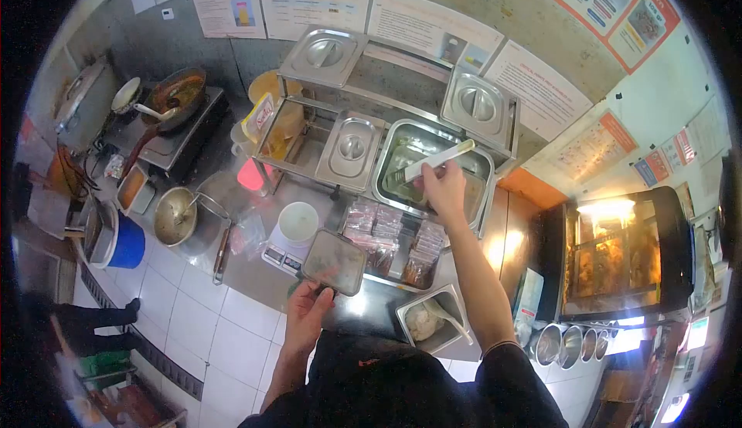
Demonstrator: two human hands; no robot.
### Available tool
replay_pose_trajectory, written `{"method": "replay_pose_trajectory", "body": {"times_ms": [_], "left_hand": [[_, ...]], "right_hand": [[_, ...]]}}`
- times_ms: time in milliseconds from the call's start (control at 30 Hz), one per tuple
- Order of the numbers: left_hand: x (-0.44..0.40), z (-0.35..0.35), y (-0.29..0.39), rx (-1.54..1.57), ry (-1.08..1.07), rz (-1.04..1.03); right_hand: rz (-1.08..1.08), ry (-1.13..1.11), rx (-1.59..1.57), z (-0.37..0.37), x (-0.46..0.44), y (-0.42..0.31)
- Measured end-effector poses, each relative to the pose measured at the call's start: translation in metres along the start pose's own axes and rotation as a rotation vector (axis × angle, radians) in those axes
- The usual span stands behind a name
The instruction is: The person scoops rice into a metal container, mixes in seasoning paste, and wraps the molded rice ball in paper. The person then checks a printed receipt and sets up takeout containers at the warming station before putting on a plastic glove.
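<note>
Silver rectangular steel lids (352,148), a round white tub (298,222) and plastic-wrapped packets (423,253) crowd the counter. The left hand (306,314) grips a greyish rounded-rectangular container (335,259) by its edge, near the tub; the right hand (444,187) pinches a long white utensil (457,151) above an open steel pan (478,171).

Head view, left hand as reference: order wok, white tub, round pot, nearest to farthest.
From left hand:
1. White tub, ahead, on the scale.
2. Round pot, off to the left.
3. Wok, far left, on the stove.
</note>
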State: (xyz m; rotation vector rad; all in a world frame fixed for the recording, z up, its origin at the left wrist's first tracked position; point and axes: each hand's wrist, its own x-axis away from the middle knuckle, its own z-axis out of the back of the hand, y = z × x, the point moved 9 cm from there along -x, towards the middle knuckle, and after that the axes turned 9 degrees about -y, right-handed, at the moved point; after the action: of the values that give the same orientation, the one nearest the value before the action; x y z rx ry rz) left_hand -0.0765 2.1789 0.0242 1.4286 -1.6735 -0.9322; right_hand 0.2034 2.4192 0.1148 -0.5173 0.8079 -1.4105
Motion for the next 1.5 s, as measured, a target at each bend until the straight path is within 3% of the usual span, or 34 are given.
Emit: {"method": "replay_pose_trajectory", "body": {"times_ms": [67, 300, 367, 433, 500, 633, 733, 767, 900, 1067, 1100, 1133, 1167, 1367, 1400, 1467, 1500], "left_hand": [[-0.002, -0.003, 0.002, -0.014, -0.016, -0.007], [-0.001, -0.002, 0.006, 0.026, 0.009, -0.001], [-0.001, -0.004, 0.004, 0.031, 0.0, 0.0], [-0.001, -0.005, 0.003, 0.01, 0.02, 0.022], [-0.003, -0.012, 0.002, 0.004, 0.008, 0.044], [-0.008, -0.026, 0.0, -0.006, -0.078, 0.049], [-0.01, -0.027, -0.001, -0.054, -0.106, 0.033], [-0.011, -0.026, -0.006, -0.054, -0.108, 0.079], [-0.007, -0.02, -0.009, -0.069, -0.092, 0.047], [-0.01, -0.017, -0.024, -0.036, -0.064, 0.094], [-0.012, -0.019, -0.025, -0.029, -0.055, 0.101], [-0.012, -0.026, -0.027, -0.065, -0.088, 0.142], [-0.012, -0.032, -0.031, -0.102, -0.125, 0.184], [-0.013, -0.047, -0.042, -0.137, -0.234, 0.174], [-0.011, -0.036, -0.044, -0.122, -0.213, 0.16], [-0.017, -0.029, -0.053, -0.12, -0.258, 0.189], [-0.024, -0.018, -0.067, -0.092, -0.227, 0.216]], "right_hand": [[-0.143, -0.022, -0.227, 0.001, 0.001, 0.009], [-0.171, 0.142, -0.496, 0.023, 0.016, 0.032], [-0.223, 0.201, -0.821, 0.035, 0.03, 0.037], [-0.2, 0.176, -0.887, 0.045, 0.041, 0.035], [-0.169, 0.343, -1.07, 0.048, 0.052, 0.049], [-0.181, 0.399, -1.126, 0.061, 0.071, 0.049], [-0.144, 0.394, -1.043, 0.089, 0.104, 0.029], [-0.102, 0.429, -1.009, 0.094, 0.115, 0.061], [-0.162, 0.507, -0.831, 0.123, 0.215, 0.046], [-0.388, 0.451, -0.297, 0.101, 0.356, 0.083], [-0.362, 0.405, -0.224, 0.087, 0.374, 0.086], [-0.202, 0.392, -0.085, 0.075, 0.376, 0.073], [-0.153, 0.161, 0.307, 0.061, 0.38, 0.06], [-0.002, 0.152, 0.339, 0.036, 0.402, 0.07], [-0.088, -0.011, 0.308, 0.017, 0.417, 0.108], [-0.506, -0.291, 0.079, -0.014, 0.423, 0.139], [-0.122, -0.024, -0.066, 0.017, 0.42, 0.102]]}}
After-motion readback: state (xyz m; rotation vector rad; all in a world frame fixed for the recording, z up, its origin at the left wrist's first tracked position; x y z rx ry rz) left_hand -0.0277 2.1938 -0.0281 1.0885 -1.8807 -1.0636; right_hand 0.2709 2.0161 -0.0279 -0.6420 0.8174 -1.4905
